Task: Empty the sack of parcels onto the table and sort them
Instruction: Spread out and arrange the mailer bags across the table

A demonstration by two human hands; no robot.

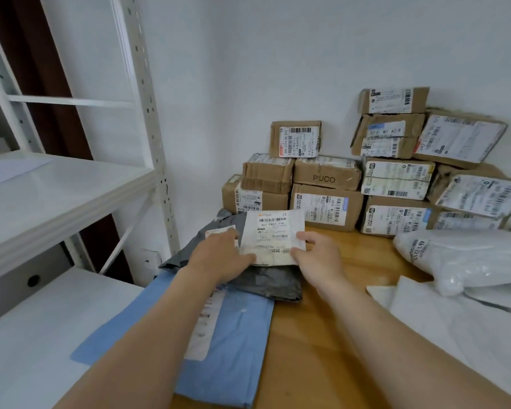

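Centre frame: the left hand (219,256) and right hand (317,255) are pinching a white parcel (273,236) by its lower corners over a grey mailer (267,283); sorting seems to be proceeding, needing a level set-down next.

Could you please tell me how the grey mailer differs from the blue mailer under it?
The grey mailer is dark and crumpled; the blue mailer is pale and lies smooth and flat. The grey one rests on the blue one's far end. The white parcel held by the left hand and right hand sits over the grey one, not the blue. Both are soft plastic bags.
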